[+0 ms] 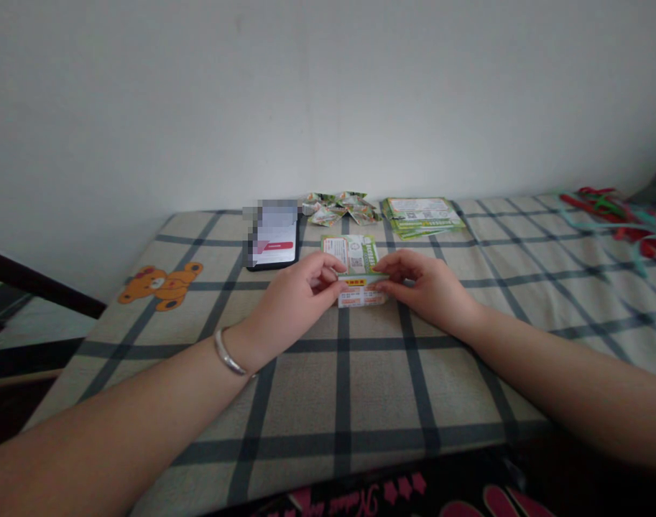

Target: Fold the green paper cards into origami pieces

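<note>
A green and white printed paper card (pixel 358 251) lies in front of me, with print and a small square code on its face. A crease runs across it, and the nearer part with orange print angles down toward me. My left hand (pixel 315 282) pinches the card at the left end of the crease, thumb in front and fingers behind. At the right end my right hand (pixel 414 278) grips it in the same way. A silver bangle (pixel 229 352) circles my left wrist. The fingers hide both ends of the crease.
Several folded paper pieces (pixel 341 208) lie by the wall, left of a fanned stack of flat printed cards (pixel 423 215). A phone (pixel 276 240) with a lit screen rests left of them. Red and teal ribbons (pixel 624 222) lie far right on the checked tablecloth (pixel 381 373).
</note>
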{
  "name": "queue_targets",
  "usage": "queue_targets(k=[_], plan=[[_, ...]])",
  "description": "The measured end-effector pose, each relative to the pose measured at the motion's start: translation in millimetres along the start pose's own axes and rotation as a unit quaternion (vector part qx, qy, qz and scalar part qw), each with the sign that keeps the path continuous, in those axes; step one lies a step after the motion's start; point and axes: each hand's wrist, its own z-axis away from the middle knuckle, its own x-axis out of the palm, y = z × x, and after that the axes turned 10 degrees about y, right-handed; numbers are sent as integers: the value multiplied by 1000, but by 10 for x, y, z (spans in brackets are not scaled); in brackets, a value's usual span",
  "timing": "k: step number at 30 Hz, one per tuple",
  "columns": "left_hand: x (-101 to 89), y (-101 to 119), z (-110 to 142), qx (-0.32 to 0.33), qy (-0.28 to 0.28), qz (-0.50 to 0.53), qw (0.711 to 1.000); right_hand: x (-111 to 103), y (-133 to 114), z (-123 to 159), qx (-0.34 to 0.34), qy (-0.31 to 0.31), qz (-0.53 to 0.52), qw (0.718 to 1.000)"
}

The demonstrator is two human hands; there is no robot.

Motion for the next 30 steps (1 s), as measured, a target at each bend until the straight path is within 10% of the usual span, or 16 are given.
queue_targets(k=[21,30], plan=[[-5,-39,-20,21,9,-22,999,-7,-72,-12,43,18,-13,999],[-73,38,-37,125,29,-184,975,16,-13,-23,64,-5,-16,998]])
